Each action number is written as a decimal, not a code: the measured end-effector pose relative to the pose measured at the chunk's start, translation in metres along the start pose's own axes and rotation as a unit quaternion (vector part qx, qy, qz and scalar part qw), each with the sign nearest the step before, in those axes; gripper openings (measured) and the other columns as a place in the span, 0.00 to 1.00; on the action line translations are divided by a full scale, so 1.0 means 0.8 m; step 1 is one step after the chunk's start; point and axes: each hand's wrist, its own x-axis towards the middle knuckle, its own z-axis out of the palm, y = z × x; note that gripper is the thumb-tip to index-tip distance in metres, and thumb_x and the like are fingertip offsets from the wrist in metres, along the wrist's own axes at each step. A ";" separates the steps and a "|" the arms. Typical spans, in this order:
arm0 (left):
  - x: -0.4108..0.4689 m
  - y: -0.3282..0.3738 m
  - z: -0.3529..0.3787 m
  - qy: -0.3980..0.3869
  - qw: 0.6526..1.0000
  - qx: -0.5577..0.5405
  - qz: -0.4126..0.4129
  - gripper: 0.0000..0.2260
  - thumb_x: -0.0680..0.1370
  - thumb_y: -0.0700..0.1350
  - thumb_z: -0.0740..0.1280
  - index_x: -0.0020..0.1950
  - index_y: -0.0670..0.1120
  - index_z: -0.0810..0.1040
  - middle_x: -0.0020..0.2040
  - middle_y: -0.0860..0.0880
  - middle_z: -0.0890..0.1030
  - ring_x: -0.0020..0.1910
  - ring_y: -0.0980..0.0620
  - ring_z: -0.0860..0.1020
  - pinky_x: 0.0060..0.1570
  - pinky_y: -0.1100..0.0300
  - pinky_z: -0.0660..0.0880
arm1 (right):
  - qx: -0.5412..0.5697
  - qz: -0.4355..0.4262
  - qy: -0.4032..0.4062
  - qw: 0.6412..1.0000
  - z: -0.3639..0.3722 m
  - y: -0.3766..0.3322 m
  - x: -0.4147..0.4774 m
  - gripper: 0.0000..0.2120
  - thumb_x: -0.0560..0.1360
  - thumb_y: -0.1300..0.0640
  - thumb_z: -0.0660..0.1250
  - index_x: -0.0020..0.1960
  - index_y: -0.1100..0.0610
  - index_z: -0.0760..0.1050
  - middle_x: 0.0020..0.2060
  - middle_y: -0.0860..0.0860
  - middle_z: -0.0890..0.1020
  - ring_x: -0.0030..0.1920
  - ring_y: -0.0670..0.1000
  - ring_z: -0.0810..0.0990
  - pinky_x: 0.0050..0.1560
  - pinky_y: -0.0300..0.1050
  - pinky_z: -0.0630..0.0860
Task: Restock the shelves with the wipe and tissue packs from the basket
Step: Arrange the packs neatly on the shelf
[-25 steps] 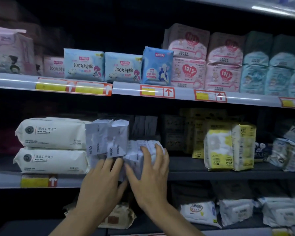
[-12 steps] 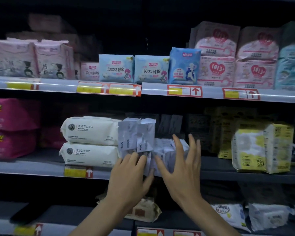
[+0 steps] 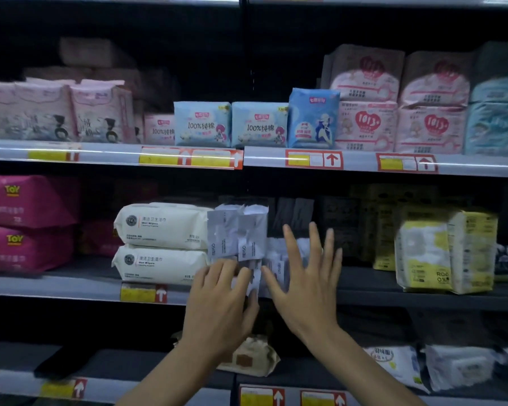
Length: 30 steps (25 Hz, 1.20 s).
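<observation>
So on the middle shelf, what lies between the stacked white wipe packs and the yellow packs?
Head view: small grey packs, with the left hand and right hand at them, then bare shelf.

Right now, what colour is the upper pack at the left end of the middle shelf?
The upper pack is magenta pink with yellow lettering; the head view shows it.

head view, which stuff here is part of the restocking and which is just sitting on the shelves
In the job: small grey-white packs, left hand touching them, right hand spread open beside, middle shelf.
Just there: white wet wipes packs, magenta packs, yellow packs, blue packs above.
</observation>
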 end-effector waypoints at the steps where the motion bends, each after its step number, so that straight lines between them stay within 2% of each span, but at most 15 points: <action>1: 0.004 -0.001 -0.009 0.033 0.999 0.010 -0.004 0.17 0.79 0.52 0.65 0.64 0.45 0.79 0.64 0.43 0.78 0.65 0.38 0.78 0.62 0.42 0.74 | -0.002 -0.047 0.027 0.999 -0.009 -0.003 0.006 0.35 0.83 0.34 0.55 0.85 0.45 0.50 0.85 0.55 0.48 0.84 0.62 0.41 0.81 0.67 0.45; 2: 0.015 -0.002 -0.015 0.056 0.998 0.021 -0.006 0.23 0.80 0.53 0.64 0.72 0.44 0.77 0.73 0.40 0.74 0.73 0.37 0.72 0.70 0.37 0.69 | -0.001 -0.093 0.050 0.994 -0.012 -0.008 0.014 0.33 0.84 0.38 0.56 0.85 0.47 0.53 0.85 0.55 0.49 0.84 0.62 0.44 0.81 0.67 0.47; 4: 0.044 -0.007 -0.014 0.054 0.998 0.039 -0.008 0.29 0.83 0.55 0.59 0.82 0.44 0.64 0.82 0.39 0.62 0.82 0.38 0.59 0.76 0.32 0.59 | -0.004 -0.160 0.074 0.984 -0.003 -0.017 0.030 0.30 0.85 0.45 0.55 0.84 0.51 0.55 0.84 0.55 0.52 0.84 0.62 0.48 0.80 0.68 0.54; 6: 0.063 -0.011 0.004 0.021 0.999 0.032 -0.011 0.30 0.85 0.56 0.54 0.85 0.46 0.56 0.85 0.40 0.53 0.84 0.39 0.51 0.77 0.32 0.56 | -0.011 -0.190 0.070 0.979 0.016 -0.020 0.040 0.30 0.85 0.49 0.52 0.84 0.56 0.54 0.85 0.55 0.51 0.84 0.61 0.50 0.78 0.67 0.60; 8: 0.066 -0.020 0.035 0.015 0.999 0.029 -0.008 0.31 0.85 0.57 0.52 0.85 0.46 0.53 0.85 0.41 0.49 0.84 0.39 0.49 0.78 0.32 0.56 | -0.024 -0.208 0.064 0.976 0.037 -0.012 0.048 0.32 0.84 0.50 0.53 0.85 0.58 0.51 0.85 0.55 0.49 0.84 0.61 0.50 0.77 0.65 0.62; 13: 0.073 -0.031 0.080 0.047 0.998 0.041 -0.012 0.33 0.83 0.58 0.52 0.84 0.44 0.54 0.85 0.40 0.49 0.84 0.38 0.49 0.79 0.32 0.50 | -0.030 -0.232 0.077 0.969 0.067 0.000 0.060 0.34 0.84 0.51 0.55 0.84 0.61 0.48 0.85 0.56 0.48 0.83 0.62 0.53 0.78 0.62 0.63; 18: 0.072 -0.029 0.066 0.028 0.998 0.054 -0.016 0.33 0.83 0.59 0.51 0.84 0.43 0.54 0.85 0.39 0.48 0.84 0.38 0.49 0.77 0.30 0.54 | -0.062 -0.214 0.037 0.974 0.037 -0.012 0.058 0.37 0.83 0.50 0.58 0.85 0.58 0.45 0.85 0.54 0.42 0.84 0.63 0.48 0.78 0.63 0.62; 21: 0.063 -0.015 0.041 0.032 0.997 0.062 -0.020 0.34 0.83 0.61 0.52 0.85 0.44 0.54 0.85 0.39 0.48 0.84 0.39 0.50 0.77 0.30 0.52 | -0.010 -0.210 0.055 0.976 0.000 0.003 0.037 0.34 0.82 0.52 0.61 0.84 0.57 0.52 0.84 0.54 0.52 0.84 0.60 0.50 0.79 0.64 0.58; 23: 0.059 -0.004 0.031 0.054 0.996 0.068 -0.013 0.33 0.84 0.61 0.54 0.84 0.44 0.56 0.85 0.38 0.50 0.84 0.39 0.51 0.77 0.29 0.52 | 0.023 -0.159 0.092 0.983 -0.015 0.032 0.022 0.30 0.84 0.52 0.59 0.83 0.57 0.57 0.83 0.57 0.58 0.84 0.61 0.53 0.79 0.66 0.58; 26: 0.066 0.009 0.039 0.068 0.995 0.065 -0.019 0.34 0.84 0.62 0.54 0.84 0.44 0.56 0.85 0.38 0.51 0.84 0.38 0.51 0.76 0.27 0.51 | 0.026 -0.056 0.093 0.994 -0.013 0.058 0.016 0.30 0.85 0.47 0.56 0.84 0.56 0.57 0.82 0.58 0.59 0.83 0.61 0.53 0.77 0.67 0.59; 30: 0.080 0.007 0.084 0.092 0.994 0.062 -0.021 0.34 0.83 0.61 0.55 0.84 0.43 0.57 0.84 0.37 0.53 0.83 0.35 0.52 0.75 0.26 0.52 | 0.029 -0.043 0.084 0.995 0.035 0.035 0.025 0.27 0.86 0.46 0.50 0.83 0.54 0.61 0.82 0.58 0.61 0.83 0.62 0.55 0.76 0.65 0.62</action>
